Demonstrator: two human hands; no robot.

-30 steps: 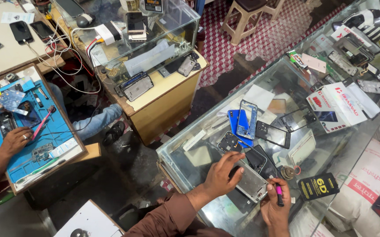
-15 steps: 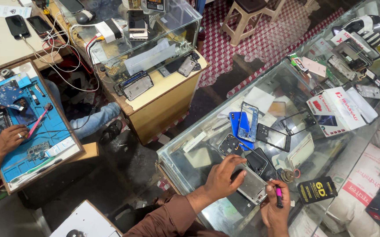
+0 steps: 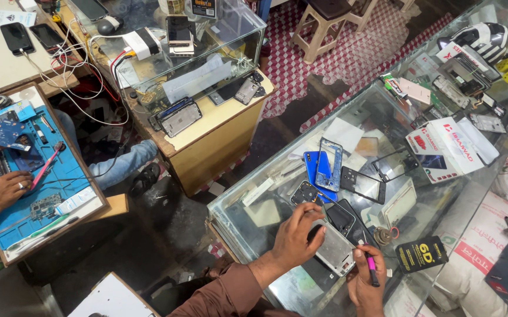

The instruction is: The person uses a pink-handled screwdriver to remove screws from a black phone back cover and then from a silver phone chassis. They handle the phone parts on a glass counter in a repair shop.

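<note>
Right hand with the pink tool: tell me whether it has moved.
No. The right hand stays beside the silver phone frame, pink tool at the same corner.

A rust-brown long sleeve (image 3: 218, 296) covers the left arm down to the wrist. Both hands, the left (image 3: 298, 238) and the right (image 3: 366, 287), are bare, without rings or watch.

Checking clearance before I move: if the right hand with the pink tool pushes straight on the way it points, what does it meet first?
Probably the opened silver phone that the left hand steadies; the right hand aims its pink tool toward it.
</note>
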